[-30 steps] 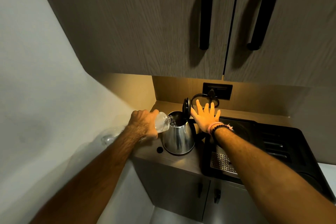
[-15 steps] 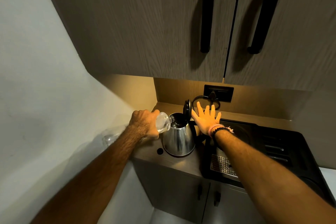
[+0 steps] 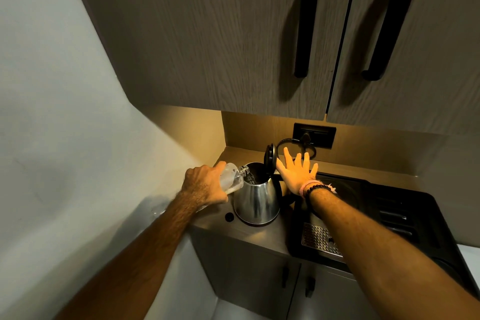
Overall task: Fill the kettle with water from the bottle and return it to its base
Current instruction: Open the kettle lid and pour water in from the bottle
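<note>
Two brown wood-grain cupboard doors (image 3: 233, 34) with long black handles (image 3: 306, 26) fill the top of the view, and a pale wall (image 3: 52, 112) runs down the left side. Below them a grey counter (image 3: 262, 236) carries a black appliance (image 3: 405, 221) with a perforated metal grille (image 3: 320, 239), to the right of both hands.

The kettle (image 3: 257, 201) stands upright on the counter, between the two hands. It is polished steel, wider at the bottom than at the top, with a dark band at its foot; whether that band is its base cannot be told. Its black lid (image 3: 269, 157) is tipped up on the far right of the open mouth.

The left hand (image 3: 205, 186) is clenched around a clear plastic bottle (image 3: 231, 179), which lies tilted with its neck over the rim of the kettle, just right of the grip. Water glints inside the mouth of the kettle.

The right hand (image 3: 298, 174) is flat and released, fingers spread, grasping nothing, just right of the lid. Pink and dark beaded bracelets (image 3: 313, 187) circle its wrist.

Behind that hand a black cord (image 3: 288, 141) loops up to a dark wall socket (image 3: 314, 135).

A small dark round spot (image 3: 229, 217) sits on the counter, below the grip on the bottle.
</note>
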`<state>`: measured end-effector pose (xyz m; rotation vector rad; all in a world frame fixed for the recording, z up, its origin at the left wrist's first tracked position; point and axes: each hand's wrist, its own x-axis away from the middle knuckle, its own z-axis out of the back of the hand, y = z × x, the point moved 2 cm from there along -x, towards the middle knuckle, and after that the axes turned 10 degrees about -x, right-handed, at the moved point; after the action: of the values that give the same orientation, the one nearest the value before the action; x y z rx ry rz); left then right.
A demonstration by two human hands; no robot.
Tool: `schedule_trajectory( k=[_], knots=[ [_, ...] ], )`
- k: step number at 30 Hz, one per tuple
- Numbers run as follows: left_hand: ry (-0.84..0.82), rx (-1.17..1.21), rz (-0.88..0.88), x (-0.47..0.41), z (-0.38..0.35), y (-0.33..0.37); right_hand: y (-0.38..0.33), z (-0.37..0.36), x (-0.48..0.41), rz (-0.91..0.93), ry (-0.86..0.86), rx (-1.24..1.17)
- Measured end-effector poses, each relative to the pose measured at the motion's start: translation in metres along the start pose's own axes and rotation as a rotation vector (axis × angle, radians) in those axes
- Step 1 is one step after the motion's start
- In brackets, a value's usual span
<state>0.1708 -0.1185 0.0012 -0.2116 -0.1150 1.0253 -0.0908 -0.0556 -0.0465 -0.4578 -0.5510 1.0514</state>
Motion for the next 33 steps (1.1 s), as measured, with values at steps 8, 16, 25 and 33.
schedule_trajectory(
  k=[8,16,25,33],
  knots=[
    [0.059,0.398,0.200,0.000,-0.014,-0.005,0.000,0.000,0.000,-0.006,0.000,0.009],
    [0.263,0.701,0.468,0.001,-0.042,-0.015,0.001,-0.001,-0.002,-0.011,-0.006,0.024],
    [0.287,0.852,0.610,-0.015,-0.064,-0.017,0.000,0.001,0.000,-0.003,-0.017,0.031],
    [0.294,0.904,0.694,0.025,-0.100,0.006,0.001,0.000,-0.001,-0.001,0.000,0.006]
  ],
)
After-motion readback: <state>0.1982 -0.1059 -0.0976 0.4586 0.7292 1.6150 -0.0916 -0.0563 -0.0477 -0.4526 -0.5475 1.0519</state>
